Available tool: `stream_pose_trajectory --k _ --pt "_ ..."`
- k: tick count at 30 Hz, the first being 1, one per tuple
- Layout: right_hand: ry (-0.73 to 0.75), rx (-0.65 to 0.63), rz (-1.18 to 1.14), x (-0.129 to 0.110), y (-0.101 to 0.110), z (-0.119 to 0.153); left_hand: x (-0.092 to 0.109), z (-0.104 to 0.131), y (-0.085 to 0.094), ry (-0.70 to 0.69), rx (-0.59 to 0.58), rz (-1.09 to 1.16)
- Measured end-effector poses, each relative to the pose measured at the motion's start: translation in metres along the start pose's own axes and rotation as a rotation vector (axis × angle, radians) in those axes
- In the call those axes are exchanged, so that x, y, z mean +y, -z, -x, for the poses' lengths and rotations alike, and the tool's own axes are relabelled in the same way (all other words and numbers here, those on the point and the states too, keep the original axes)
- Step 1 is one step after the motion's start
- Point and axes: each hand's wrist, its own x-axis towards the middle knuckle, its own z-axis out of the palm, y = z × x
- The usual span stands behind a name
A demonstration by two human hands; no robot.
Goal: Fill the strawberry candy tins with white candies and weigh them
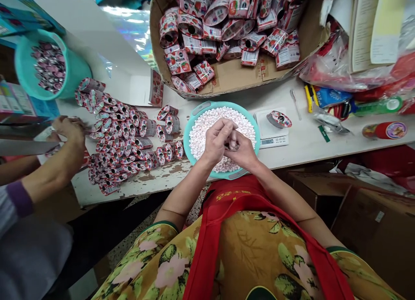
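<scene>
My left hand [214, 141] is closed, its fingers bent inward above a round turquoise basin [188, 149] filled with small white and pale pink candies [205, 126]. Close against it, my right hand [244, 152] is curled, with its fingers meeting those of the left. A small dark spot shows between the two hands, but what they hold is hidden by the fingers. Just right of the basin, a digital scale [275, 141] carries one small strawberry-printed carton [279, 119] lying on its side.
A cardboard box [240, 77] of similar cartons stands behind the basin. Many cartons [121, 135] cover the table at left, beside a co-worker's hands [71, 131] and a turquoise bucket [78, 77] of shiny packets. A pipette [295, 104], a yellow cutter [308, 99] and tape [378, 106] lie right.
</scene>
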Motion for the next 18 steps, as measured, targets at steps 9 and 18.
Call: stream_pose_trajectory --k 9,18 --pt "0.04 -0.067 -0.092 -0.002 0.062 0.041 -0.03 -0.034 0.068 -0.015 0.081 -0.881" --pt "-0.267 0.27 -0.041 0.037 0.125 0.101 -0.057 -0.023 0.081 0.226 -0.019 -0.859"
